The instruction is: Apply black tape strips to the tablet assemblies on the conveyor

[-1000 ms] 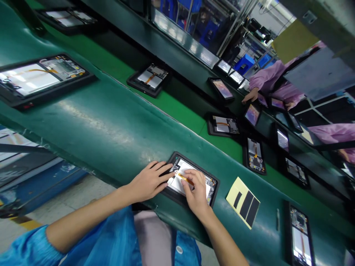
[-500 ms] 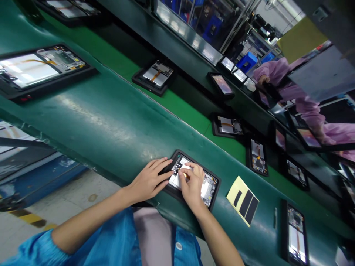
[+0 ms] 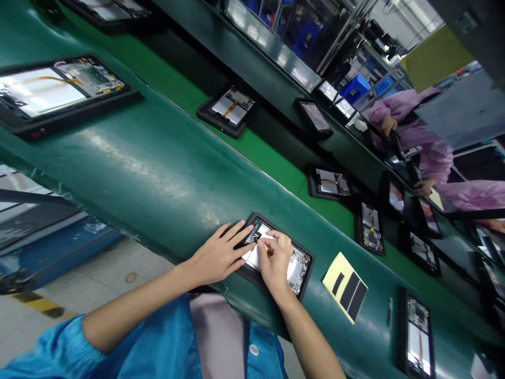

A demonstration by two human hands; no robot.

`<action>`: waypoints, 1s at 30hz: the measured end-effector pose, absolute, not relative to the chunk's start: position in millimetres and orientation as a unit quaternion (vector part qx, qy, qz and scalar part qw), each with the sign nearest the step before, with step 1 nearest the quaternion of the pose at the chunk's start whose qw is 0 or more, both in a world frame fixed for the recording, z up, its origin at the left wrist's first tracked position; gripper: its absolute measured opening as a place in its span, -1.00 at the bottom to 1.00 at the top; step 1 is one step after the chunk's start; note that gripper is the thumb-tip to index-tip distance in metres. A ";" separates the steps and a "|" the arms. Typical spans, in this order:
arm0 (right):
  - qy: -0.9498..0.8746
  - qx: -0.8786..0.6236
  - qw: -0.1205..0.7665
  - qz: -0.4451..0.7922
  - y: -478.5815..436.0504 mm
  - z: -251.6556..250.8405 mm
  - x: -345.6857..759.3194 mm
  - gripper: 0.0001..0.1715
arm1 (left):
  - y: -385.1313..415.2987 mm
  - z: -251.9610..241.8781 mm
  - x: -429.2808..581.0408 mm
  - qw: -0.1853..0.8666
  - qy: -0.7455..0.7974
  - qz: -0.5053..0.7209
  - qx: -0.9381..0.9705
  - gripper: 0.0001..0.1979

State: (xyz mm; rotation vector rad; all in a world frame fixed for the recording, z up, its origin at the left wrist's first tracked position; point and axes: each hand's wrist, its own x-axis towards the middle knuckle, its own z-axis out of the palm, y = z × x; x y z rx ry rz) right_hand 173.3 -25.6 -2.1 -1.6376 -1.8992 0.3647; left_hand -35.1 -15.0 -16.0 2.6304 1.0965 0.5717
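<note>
An opened tablet (image 3: 299,266) with its circuit board and white battery exposed lies in a black frame near the green bench's front edge. My left hand (image 3: 221,255) rests flat with fingers spread over the tablet's left side. Over the tablet's middle, my right hand (image 3: 277,266) has thumb and index finger pinched together near the left fingertips. Whatever sits in that pinch is hidden or too small to name. To the right lies a yellow backing sheet (image 3: 333,272) bearing black adhesive strips.
A thin stick-like tool (image 3: 390,312) and another opened tablet (image 3: 418,337) lie farther right. At the left is a larger-looking opened tablet (image 3: 43,92). Several framed tablets, one being this tablet (image 3: 231,110), sit along the bright green strip. Across it works a person in pink sleeves (image 3: 434,158).
My left hand has shifted slightly right and up along the tablet; my right hand stays almost in place. Across the line, the pink-sleeved person's hands have moved. The view has shifted slightly.
</note>
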 end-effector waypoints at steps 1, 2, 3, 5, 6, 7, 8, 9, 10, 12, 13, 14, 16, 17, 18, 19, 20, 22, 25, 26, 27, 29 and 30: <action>-0.715 -0.616 0.300 0.138 -25.7 -2.5 173.3 -0.78 | -14.2 -16.1 -34.7 0.114 0.373 0.190 0.901 -0.52; -0.715 -0.616 0.300 0.138 -25.7 -3.1 173.2 -0.79 | -13.5 -16.3 -34.4 0.110 0.371 0.187 0.903 -0.49; -0.715 -0.617 0.299 0.139 -25.4 -3.7 173.0 -0.78 | -13.0 -16.6 -34.1 0.106 0.371 0.185 0.904 -0.48; -0.714 -0.617 0.298 0.143 -24.4 -4.4 172.4 -0.78 | -12.7 -16.6 -33.5 0.099 0.375 0.187 0.903 -0.48; -0.710 -0.618 0.306 0.145 -23.8 -4.3 172.3 -0.79 | -12.7 -16.1 -33.1 0.095 0.377 0.188 0.902 -0.50; -0.701 -0.620 0.322 0.146 -23.4 -3.6 172.6 -0.79 | -12.9 -15.2 -32.5 0.091 0.380 0.188 0.901 -0.51; -0.689 -0.621 0.343 0.145 -23.6 -2.4 173.7 -0.76 | -13.2 -13.9 -31.7 0.087 0.383 0.187 0.901 -0.53; -0.679 -0.622 0.365 0.141 -24.8 -0.7 175.6 -0.71 | -13.5 -12.1 -30.7 0.084 0.384 0.185 0.901 -0.53; -0.672 -0.619 0.383 0.134 -27.3 1.5 178.7 -0.66 | -13.7 -9.9 -29.3 0.080 0.387 0.180 0.901 -0.53; -0.686 -0.602 0.391 0.116 -37.2 6.7 188.5 -0.63 | -14.0 -5.2 -25.3 0.073 0.396 0.166 0.900 -0.52; -0.706 -0.588 0.380 0.109 -44.5 9.3 194.9 -0.63 | -14.1 -3.1 -22.9 0.069 0.404 0.160 0.898 -0.52; -0.729 -0.571 0.362 0.102 -53.0 11.4 202.0 -0.64 | -14.1 -1.4 -20.4 0.066 0.413 0.154 0.895 -0.52; -0.776 -0.542 0.311 0.091 -70.8 13.8 216.2 -0.64 | -13.8 -0.2 -16.6 0.066 0.427 0.151 0.889 -0.53; -0.795 -0.531 0.282 0.082 -79.0 13.7 222.5 -0.61 | -13.6 -0.6 -15.9 0.070 0.430 0.155 0.886 -0.53; -0.813 -0.520 0.254 0.067 -85.8 12.8 227.7 -0.58 | -13.3 -1.8 -16.4 0.078 0.430 0.165 0.884 -0.53; -0.830 -0.506 0.229 0.052 -91.0 11.1 231.5 -0.58 | -12.9 -3.4 -18.4 0.087 0.426 0.181 0.882 -0.54; -0.847 -0.486 0.212 0.035 -94.5 8.9 233.8 -0.62 | -12.5 -5.4 -22.0 0.095 0.421 0.202 0.879 -0.55; -0.880 -0.432 0.197 0.004 -97.0 4.0 234.4 -0.75 | -11.9 -9.5 -33.3 0.099 0.414 0.256 0.868 -0.58; -0.907 -0.367 0.206 -0.031 -92.8 -1.3 228.7 -0.72 | -12.7 -13.0 -56.4 0.079 0.435 0.327 0.835 -0.61; -0.910 -0.356 0.208 -0.040 -89.2 -2.2 226.3 -0.71 | -13.6 -13.1 -64.1 0.071 0.447 0.342 0.823 -0.63; -0.913 -0.347 0.210 -0.048 -83.9 -2.9 223.8 -0.70 | -14.9 -12.8 -71.2 0.062 0.460 0.354 0.812 -0.65; -0.917 -0.330 0.212 -0.069 -64.7 -3.5 219.2 -0.67 | -18.0 -11.2 -82.3 0.045 0.482 0.368 0.794 -0.69; -0.916 -0.326 0.218 -0.082 -49.4 -3.3 216.9 -0.64 | -19.5 -10.2 -86.0 0.038 0.490 0.372 0.787 -0.70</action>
